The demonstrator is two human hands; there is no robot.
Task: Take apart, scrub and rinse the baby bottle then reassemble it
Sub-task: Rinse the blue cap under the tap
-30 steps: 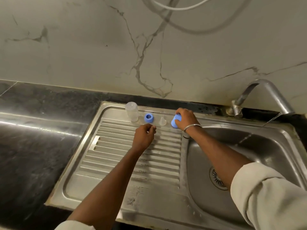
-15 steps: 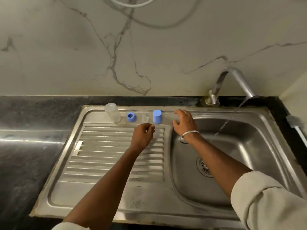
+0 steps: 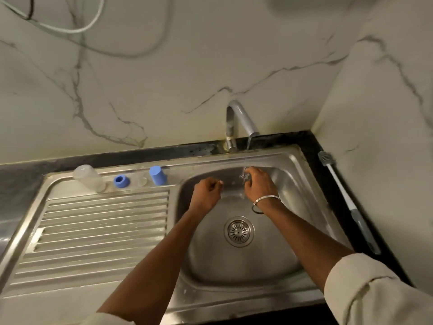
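Observation:
The bottle's parts stand in a row on the sink's back ledge: the clear bottle body (image 3: pixel 89 178), the blue ring collar (image 3: pixel 121 181), the clear nipple (image 3: pixel 142 181) and the blue cap (image 3: pixel 158 175). Both hands are over the basin, away from those parts. My left hand (image 3: pixel 206 194) is a loose fist with nothing visible in it. My right hand (image 3: pixel 260 184) has its fingers curled under the running stream from the tap (image 3: pixel 241 120), and water splashes at the fingertips. Nothing shows in that hand; its palm is hidden.
The steel sink basin (image 3: pixel 281 231) has a drain strainer (image 3: pixel 239 231) in the middle. A ribbed draining board (image 3: pixel 100 231) lies to the left. A long grey-and-white bottle brush (image 3: pixel 349 202) lies on the black counter strip at the right, next to the marble wall.
My right hand let go of the blue cap, which now stands on the ledge, and moved right under the tap. My left hand moved from the draining board over the basin. The view swung right.

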